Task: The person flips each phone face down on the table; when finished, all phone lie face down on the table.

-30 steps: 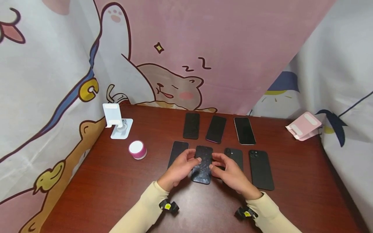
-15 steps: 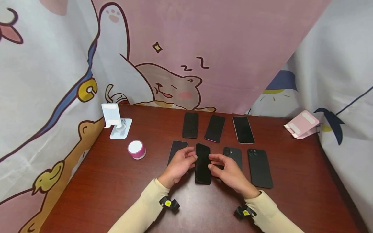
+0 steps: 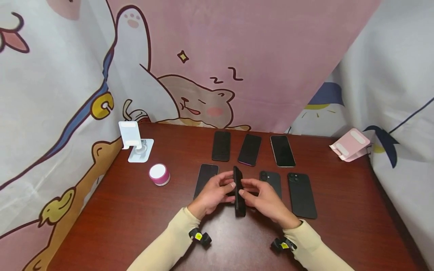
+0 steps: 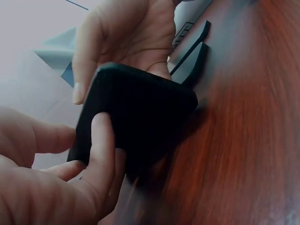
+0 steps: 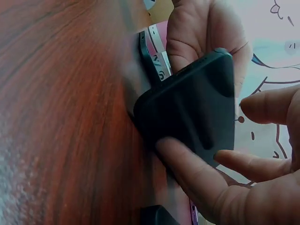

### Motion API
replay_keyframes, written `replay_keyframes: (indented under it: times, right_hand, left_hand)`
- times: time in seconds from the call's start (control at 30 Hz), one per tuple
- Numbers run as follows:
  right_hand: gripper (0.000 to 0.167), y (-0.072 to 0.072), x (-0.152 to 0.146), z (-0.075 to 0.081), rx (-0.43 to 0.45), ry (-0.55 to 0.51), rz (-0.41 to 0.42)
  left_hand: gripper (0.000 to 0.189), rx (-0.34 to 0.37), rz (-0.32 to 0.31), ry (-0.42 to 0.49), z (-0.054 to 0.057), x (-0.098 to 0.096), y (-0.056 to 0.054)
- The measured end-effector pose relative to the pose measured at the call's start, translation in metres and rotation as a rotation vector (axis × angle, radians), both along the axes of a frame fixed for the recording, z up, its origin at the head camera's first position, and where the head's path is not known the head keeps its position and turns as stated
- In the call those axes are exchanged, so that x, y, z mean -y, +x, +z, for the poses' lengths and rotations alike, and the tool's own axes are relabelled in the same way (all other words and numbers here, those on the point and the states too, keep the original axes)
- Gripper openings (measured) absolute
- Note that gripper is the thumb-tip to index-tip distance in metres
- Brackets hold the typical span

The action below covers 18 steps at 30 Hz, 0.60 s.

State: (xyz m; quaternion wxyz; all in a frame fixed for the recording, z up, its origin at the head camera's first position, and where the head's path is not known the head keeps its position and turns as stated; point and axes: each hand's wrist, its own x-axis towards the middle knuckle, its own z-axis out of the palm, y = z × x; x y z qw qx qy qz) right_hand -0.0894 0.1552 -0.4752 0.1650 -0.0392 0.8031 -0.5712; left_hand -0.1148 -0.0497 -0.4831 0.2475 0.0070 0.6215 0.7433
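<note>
A black smartphone [image 3: 239,199] stands on its long edge between both hands, seen nearly edge-on in the head view. My left hand [image 3: 214,192] holds it from the left. In the left wrist view its thumb meets the phone's upper edge, and its fingers [image 4: 102,136] lie against one broad face. My right hand [image 3: 266,199] is on the other side. Its fingers [image 5: 187,161] touch the glossy face, while the thumb is a little apart from the edge in the right wrist view. Whether the lower edge rests on the table is hard to tell.
Dark phones lie around: one left [image 3: 206,178], two right [image 3: 272,180] [image 3: 302,195], and a back row [image 3: 221,146] [image 3: 249,149] [image 3: 283,151]. A white stand [image 3: 135,141] and pink round box [image 3: 159,174] stand left, a pink stand [image 3: 350,145] right, on the wooden table [image 3: 118,222].
The phone has turned from lying broad side up, through a dark glossy face, onto its long edge. My left fingers have moved right with it; my right hand has stayed close beside it.
</note>
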Motion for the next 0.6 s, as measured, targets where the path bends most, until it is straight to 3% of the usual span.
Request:
replay_keyframes:
  times: [0.27, 0.43, 0.6]
  right_hand:
    - [0.059, -0.001, 0.0, 0.002, 0.005, -0.067, 0.026]
    - [0.063, -0.005, -0.001, 0.004, 0.066, -0.093, 0.012]
    - [0.056, -0.008, -0.007, 0.006, 0.094, -0.092, -0.006]
  left_hand:
    - [0.052, 0.013, -0.02, 0.025, -0.001, -0.008, 0.001]
    - [0.06, 0.0, -0.076, -0.053, -0.002, -0.01, 0.002]
    - [0.067, -0.008, -0.091, -0.13, -0.003, -0.014, 0.004]
